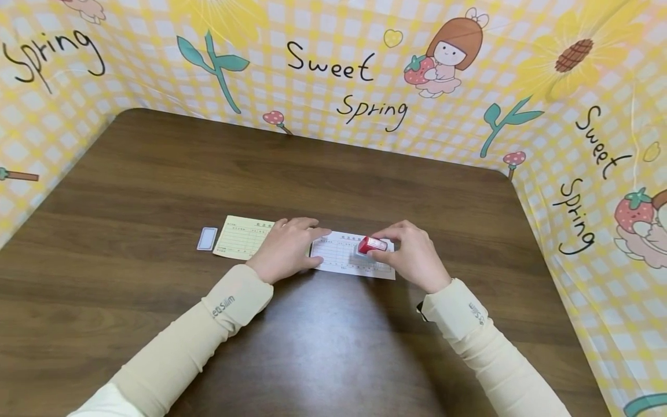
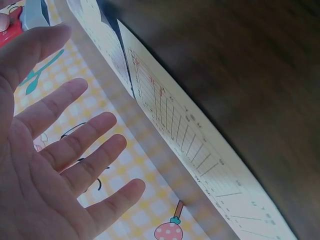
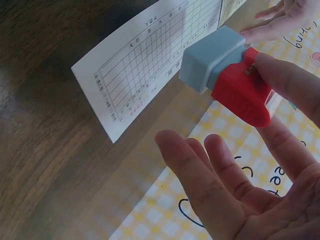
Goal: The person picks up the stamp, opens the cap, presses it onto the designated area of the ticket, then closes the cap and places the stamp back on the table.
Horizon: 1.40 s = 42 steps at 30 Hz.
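A red self-inking stamp (image 1: 371,244) with a pale grey-blue base is pinched between the thumb and fingers of my right hand (image 1: 417,258). It is over the right part of a white printed form (image 1: 333,249); in the right wrist view its base (image 3: 207,57) looks held a little off the sheet. My left hand (image 1: 289,248), fingers spread and slightly bent, is over the place where the white form meets a pale yellow form (image 1: 241,238). It holds nothing, and whether its fingertips touch the paper I cannot tell. The hand hides the yellow form's right part.
Left of the yellow form lies a small white card-like piece with a blue border (image 1: 206,238). Everything lies on a dark wooden table (image 1: 219,162). A yellow checked cloth (image 1: 333,110) stands up along the table's back and sides.
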Each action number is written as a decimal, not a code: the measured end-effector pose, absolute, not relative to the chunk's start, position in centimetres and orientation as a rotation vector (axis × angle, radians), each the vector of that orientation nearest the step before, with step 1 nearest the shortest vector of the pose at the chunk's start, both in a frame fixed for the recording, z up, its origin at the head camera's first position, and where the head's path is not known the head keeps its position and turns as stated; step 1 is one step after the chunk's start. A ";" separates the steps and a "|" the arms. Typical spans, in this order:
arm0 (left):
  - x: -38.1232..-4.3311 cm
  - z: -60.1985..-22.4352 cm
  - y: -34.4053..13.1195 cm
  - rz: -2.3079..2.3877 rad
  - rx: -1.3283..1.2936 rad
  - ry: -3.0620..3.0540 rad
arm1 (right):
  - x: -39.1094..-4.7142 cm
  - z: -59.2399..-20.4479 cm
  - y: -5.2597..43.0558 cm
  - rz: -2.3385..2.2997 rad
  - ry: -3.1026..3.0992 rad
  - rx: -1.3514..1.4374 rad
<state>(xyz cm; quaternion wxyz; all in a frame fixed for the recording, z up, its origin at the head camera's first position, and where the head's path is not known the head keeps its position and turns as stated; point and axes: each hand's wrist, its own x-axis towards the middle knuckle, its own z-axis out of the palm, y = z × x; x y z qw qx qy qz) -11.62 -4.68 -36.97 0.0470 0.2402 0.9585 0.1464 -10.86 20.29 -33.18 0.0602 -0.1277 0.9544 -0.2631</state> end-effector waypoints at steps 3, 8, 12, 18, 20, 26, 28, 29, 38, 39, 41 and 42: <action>-11.6 -36.9 -4.6 0.447 0.735 2.930 | -10.8 -33.2 20.5 -0.798 2.892 -0.397; -11.4 -36.9 -4.2 0.446 0.740 2.928 | -10.9 -33.3 21.0 -0.798 2.899 -0.416; -11.3 -37.0 -3.9 0.456 0.751 2.935 | -10.9 -33.3 21.4 -0.796 2.885 -0.416; -11.2 -37.4 -3.5 0.482 0.761 2.958 | -11.0 -33.3 21.8 -0.783 2.859 -0.421; -11.1 -37.4 -3.3 0.487 0.766 2.959 | -10.9 -33.3 21.9 -0.781 2.857 -0.417; -10.9 -37.5 -2.6 0.487 0.760 2.966 | -10.9 -33.4 22.5 -0.779 2.868 -0.431; -10.9 -37.6 -2.3 0.485 0.757 2.964 | -10.8 -33.5 22.7 -0.779 2.872 -0.429; -10.8 -37.6 -2.2 0.484 0.754 2.959 | -10.8 -33.5 22.7 -0.780 2.872 -0.427; -10.7 -37.6 -1.5 0.467 0.735 2.952 | -10.6 -33.7 23.4 -0.808 2.881 -0.427; -10.7 -37.6 -1.4 0.465 0.727 2.950 | -10.6 -33.8 23.4 -0.809 2.883 -0.427; -10.7 -37.7 -1.3 0.461 0.714 2.950 | -10.6 -33.8 23.5 -0.809 2.886 -0.425; -10.8 -37.8 -1.2 0.459 0.710 2.951 | -10.5 -33.8 23.6 -0.808 2.885 -0.423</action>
